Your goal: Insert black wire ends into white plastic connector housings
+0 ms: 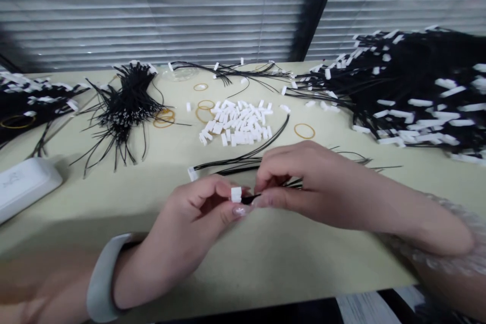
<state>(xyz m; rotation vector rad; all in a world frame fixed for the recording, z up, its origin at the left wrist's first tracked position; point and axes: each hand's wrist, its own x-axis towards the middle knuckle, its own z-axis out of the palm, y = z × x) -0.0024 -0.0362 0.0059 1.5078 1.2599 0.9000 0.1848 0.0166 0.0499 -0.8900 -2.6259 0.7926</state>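
Observation:
Between the thumb and fingers of my left hand (205,212) is a small white connector housing (236,194). My right hand (299,177) meets it from the right, its thumb and fingers pinched on thin black wires (248,199) that run to the housing. Whether the wire ends sit inside it is hidden by my fingertips. Just behind my hands lies a bundle of black wires (243,154) with a white connector (193,174) at its left end. Farther back is a pile of loose white connector housings (241,121).
A big heap of black wires with white connectors (410,91) fills the right. Another bundle of black wires (129,96) and a white device (28,187) are on the left. Yellow rubber bands (304,131) lie about the table (288,258). Window blinds (170,10) stand behind.

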